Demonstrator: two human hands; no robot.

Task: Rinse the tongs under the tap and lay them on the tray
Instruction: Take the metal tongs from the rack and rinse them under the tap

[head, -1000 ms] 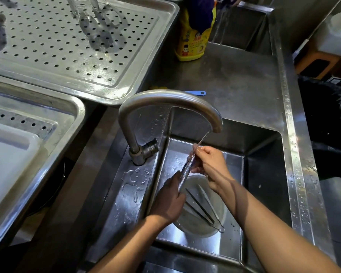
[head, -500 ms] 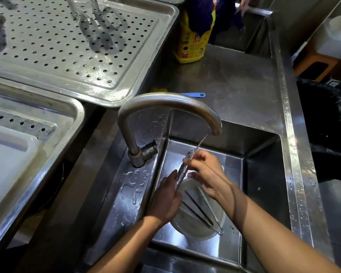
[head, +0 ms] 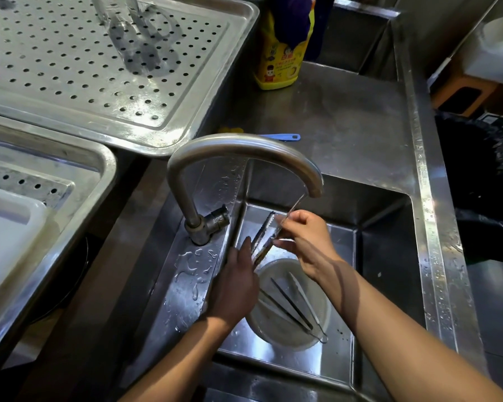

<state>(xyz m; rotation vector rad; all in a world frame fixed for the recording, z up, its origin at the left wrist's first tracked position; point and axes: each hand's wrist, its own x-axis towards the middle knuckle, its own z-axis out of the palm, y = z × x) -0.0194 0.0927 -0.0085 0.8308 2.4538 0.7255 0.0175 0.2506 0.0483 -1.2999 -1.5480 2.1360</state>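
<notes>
A pair of steel tongs (head: 263,235) is held slanted in the sink (head: 386,256), below the tap (head: 233,146), whose thin stream of water runs onto them. My left hand (head: 235,288) grips their lower end. My right hand (head: 308,239) pinches the upper part, fingers on the arms. Under my hands a round white bowl (head: 317,335) in the sink holds several more tongs (head: 294,306). The perforated steel tray (head: 79,68) lies at the upper left with two tongs (head: 145,44) on it.
A yellow detergent bottle (head: 279,56) stands behind the sink on the steel counter. A blue handle (head: 282,137) lies behind the tap. A second tray (head: 55,181) with a white board (head: 6,242) is at left. A black bag (head: 482,181) is at right.
My right hand has slid down and along the tongs under the stream, and the tongs' two arms have spread a little. My left hand has stayed at the lower end.
</notes>
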